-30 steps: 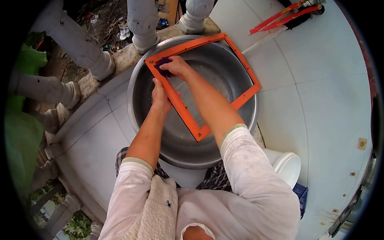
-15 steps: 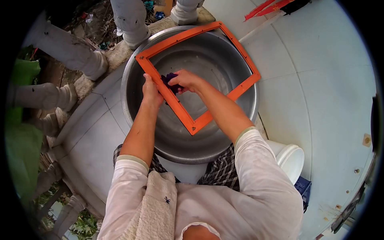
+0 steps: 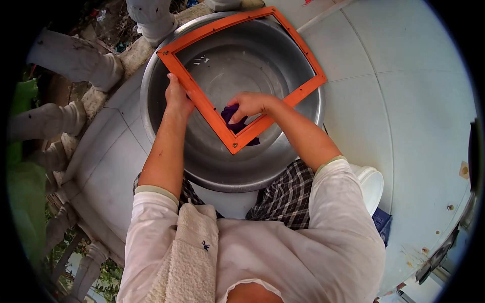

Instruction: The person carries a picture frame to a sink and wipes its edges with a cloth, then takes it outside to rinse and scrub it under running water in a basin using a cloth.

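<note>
An orange rectangular frame [image 3: 302, 93] with an open middle lies tilted across a large round metal basin [image 3: 212, 174]. My left hand [image 3: 178, 96] grips the frame's left side from outside, its fingers partly hidden beneath. My right hand [image 3: 248, 106] reaches inside the frame and is closed on a dark purple cloth [image 3: 232, 118]. The cloth presses against the inner edge near the frame's bottom corner, and part of it shows below the lower side. Small dark fittings dot the frame.
White balusters [image 3: 83, 60] line the left and top left. A white bucket [image 3: 371, 189] and a blue box [image 3: 382, 222] stand at the right on pale tiles [image 3: 353, 116]. A cream towel [image 3: 194, 252] hangs over the front of my shirt.
My right hand has slid the purple cloth down the frame's left side to the bottom corner. The left hand still holds the frame. The view has shifted, so the basin appears higher.
</note>
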Available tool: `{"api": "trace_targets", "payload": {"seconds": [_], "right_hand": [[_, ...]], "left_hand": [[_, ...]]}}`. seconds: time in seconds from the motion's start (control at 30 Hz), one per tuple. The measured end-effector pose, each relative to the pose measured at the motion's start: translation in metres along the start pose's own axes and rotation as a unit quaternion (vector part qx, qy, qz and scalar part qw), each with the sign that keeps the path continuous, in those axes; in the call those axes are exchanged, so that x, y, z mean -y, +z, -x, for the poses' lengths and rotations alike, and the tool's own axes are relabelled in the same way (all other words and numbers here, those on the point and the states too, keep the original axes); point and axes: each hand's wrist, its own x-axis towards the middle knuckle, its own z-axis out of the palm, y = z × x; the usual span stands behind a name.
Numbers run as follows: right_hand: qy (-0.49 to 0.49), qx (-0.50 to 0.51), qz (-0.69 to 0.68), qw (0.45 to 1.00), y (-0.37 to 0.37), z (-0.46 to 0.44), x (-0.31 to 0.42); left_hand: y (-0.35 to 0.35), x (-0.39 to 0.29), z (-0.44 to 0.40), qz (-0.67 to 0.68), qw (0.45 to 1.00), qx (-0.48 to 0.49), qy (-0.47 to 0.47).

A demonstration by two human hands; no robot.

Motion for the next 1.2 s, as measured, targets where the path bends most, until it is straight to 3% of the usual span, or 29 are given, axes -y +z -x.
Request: {"api": "trace_targets", "payload": {"seconds": [0.07, 0.2, 0.3, 0.4, 0.5, 0.57, 0.67, 0.77, 0.83, 0.87, 0.97, 1.1, 1.2], "right_hand": [[-0.005, -0.007, -0.091, 0.996, 0.006, 0.003, 0.009], [0.002, 0.064, 0.030, 0.997, 0.013, 0.015, 0.014], [0.027, 0.064, 0.093, 0.993, 0.005, 0.018, 0.016], [0.010, -0.123, 0.094, 0.988, -0.009, 0.013, -0.002], [0.006, -0.142, -0.246, 0.959, -0.036, 0.000, -0.006], [-0.058, -0.167, -0.311, 0.934, -0.049, -0.016, 0.008], [-0.136, -0.217, -0.372, 0.892, -0.056, -0.040, 0.049], [-0.239, -0.374, -0.142, 0.885, -0.045, -0.075, 0.089], [-0.241, -0.452, 0.082, 0.855, -0.030, -0.109, 0.093], [-0.207, -0.458, 0.044, 0.863, -0.026, -0.109, 0.099], [-0.164, -0.562, 0.046, 0.809, -0.036, -0.116, 0.084], [-0.035, -0.671, -0.014, 0.740, -0.066, -0.114, 0.056], [-0.065, -0.641, -0.053, 0.763, -0.072, -0.111, 0.058]], "left_hand": [[0.004, -0.003, 0.005, 0.001, 1.000, -0.002, 0.005], [0.010, -0.006, 0.015, 0.003, 1.000, -0.023, -0.010], [0.003, -0.001, 0.000, -0.003, 1.000, -0.026, -0.007], [0.010, -0.003, 0.011, 0.001, 1.000, -0.024, -0.008], [0.016, -0.010, 0.027, -0.009, 1.000, -0.012, -0.016], [0.011, -0.004, 0.022, 0.005, 1.000, -0.003, -0.008], [0.006, -0.001, 0.019, 0.038, 0.996, 0.036, -0.076], [0.021, -0.001, 0.041, -0.005, 0.999, 0.010, -0.035], [0.019, 0.007, 0.040, -0.015, 1.000, 0.012, -0.017], [0.019, 0.008, 0.039, -0.021, 1.000, 0.001, -0.010], [0.024, 0.007, 0.040, -0.029, 0.999, -0.021, 0.004], [0.028, 0.009, 0.043, -0.027, 1.000, -0.003, -0.001], [0.025, 0.009, 0.040, -0.027, 1.000, 0.013, 0.004]]}}
